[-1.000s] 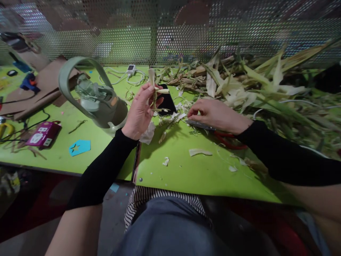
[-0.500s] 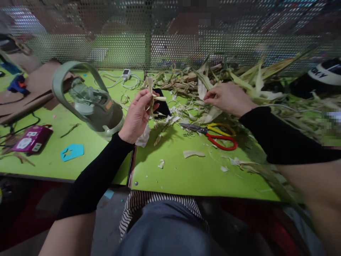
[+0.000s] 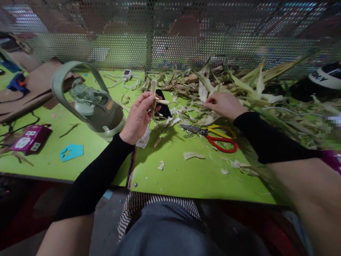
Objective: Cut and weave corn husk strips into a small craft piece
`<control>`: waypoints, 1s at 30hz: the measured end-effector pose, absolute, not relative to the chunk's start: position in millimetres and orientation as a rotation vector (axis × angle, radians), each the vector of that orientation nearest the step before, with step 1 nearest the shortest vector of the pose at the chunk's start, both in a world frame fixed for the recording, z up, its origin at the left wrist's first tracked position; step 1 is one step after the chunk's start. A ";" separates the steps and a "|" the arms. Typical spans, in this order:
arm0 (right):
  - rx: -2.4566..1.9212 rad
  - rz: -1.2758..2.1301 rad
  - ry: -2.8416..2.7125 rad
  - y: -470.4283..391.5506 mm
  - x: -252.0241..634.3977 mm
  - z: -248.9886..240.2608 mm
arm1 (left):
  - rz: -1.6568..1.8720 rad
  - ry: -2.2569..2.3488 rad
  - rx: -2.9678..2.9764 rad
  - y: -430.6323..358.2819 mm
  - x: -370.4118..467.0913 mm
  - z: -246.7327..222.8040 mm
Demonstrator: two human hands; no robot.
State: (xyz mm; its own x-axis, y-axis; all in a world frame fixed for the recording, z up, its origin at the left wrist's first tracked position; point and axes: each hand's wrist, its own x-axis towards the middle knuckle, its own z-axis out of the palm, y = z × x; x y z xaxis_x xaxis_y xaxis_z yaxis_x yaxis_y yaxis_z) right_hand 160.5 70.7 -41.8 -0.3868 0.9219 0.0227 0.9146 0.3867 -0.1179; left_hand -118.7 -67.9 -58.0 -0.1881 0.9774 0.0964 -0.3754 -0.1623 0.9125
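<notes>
My left hand (image 3: pixel 140 115) pinches a small bundle of pale corn husk strips (image 3: pixel 154 94); one strip stands up and another juts out to the right. Behind it a dark phone (image 3: pixel 163 106) lies partly hidden on the green table. At the near edge of the husk pile (image 3: pixel 186 85), my right hand (image 3: pixel 225 106) has thumb and fingers closed together, beside a broad pale leaf. Whether a piece is between those fingertips I cannot make out. Scissors (image 3: pixel 206 131) with one red and one yellow handle loop lie below the right hand.
A green bottle (image 3: pixel 99 106) with a carrying loop stands left of my left hand. Further left are a purple box (image 3: pixel 32 138) and a blue paper cutout (image 3: pixel 71 152). A white cable (image 3: pixel 130 80) lies behind. A perforated metal screen (image 3: pixel 119 39) closes off the back.
My right hand has shifted slightly left and down along the husk pile. My left hand still holds the husk strips, nearly unmoved. The view has moved a little.
</notes>
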 end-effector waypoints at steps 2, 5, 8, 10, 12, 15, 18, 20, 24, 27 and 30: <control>-1.667 0.196 -2.507 70.9 162.4 -37.7 | 1.585 0.964 0.913 -68.2 -118.3 -57.6; -1.650 0.207 -2.431 69.7 163.9 -34.1 | 1.587 0.949 0.910 -68.1 -118.4 -58.5; -1.577 0.168 -2.372 62.5 160.4 -34.0 | 1.587 0.950 0.910 -67.6 -119.4 -59.8; -1.520 0.330 -2.453 53.9 154.9 -35.4 | 1.581 0.959 0.920 -67.3 -120.1 -60.2; -1.476 0.588 -2.659 45.0 149.0 -37.9 | 1.574 0.968 0.925 -67.1 -120.5 -60.3; -1.450 0.640 -2.921 37.8 144.6 -42.8 | 1.570 0.983 0.921 -66.6 -120.2 -60.5; -1.530 0.405 -2.911 37.7 148.4 -45.9 | 1.582 0.986 0.927 -65.6 -119.4 -61.2; -1.574 0.353 -2.849 36.2 153.1 -46.6 | 1.592 0.981 0.925 -65.1 -119.1 -61.4; -1.358 0.550 -2.881 22.1 159.6 -49.5 | 1.569 1.003 0.921 -65.2 -119.4 -61.0; -1.251 0.578 -2.930 13.1 163.4 -52.3 | 1.564 0.998 0.940 -65.2 -120.2 -61.6; -1.347 0.760 -2.844 15.5 171.5 -49.3 | 1.566 0.990 0.957 -64.4 -121.4 -63.2</control>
